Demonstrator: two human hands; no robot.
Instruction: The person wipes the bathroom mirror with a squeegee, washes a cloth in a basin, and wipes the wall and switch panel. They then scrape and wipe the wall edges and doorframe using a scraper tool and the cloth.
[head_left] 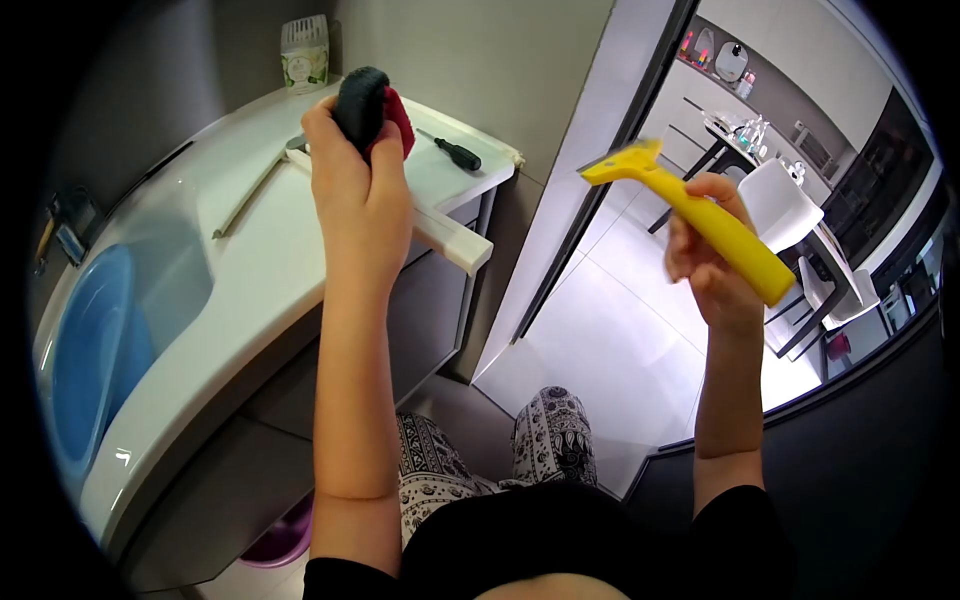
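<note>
My left hand [355,170] is wrapped round a dark cloth [362,105] with a red part [397,122], held above the white counter [290,230]. In my right hand [715,245] is a yellow scraper [715,225], its blade end pointing up and left towards the door frame. Beneath my left hand, a white strip [452,240] reaches past the counter's edge. A black-handled screwdriver [457,153] lies on the counter to the right of the cloth. Left of my left wrist lies a thin grey strip [250,196].
A blue basin [92,350] sits in the sink at the left. At the back stands a white and green container [305,60]. A purple basin [280,540] is on the floor. Through the doorway are a white chair [780,205] and a table.
</note>
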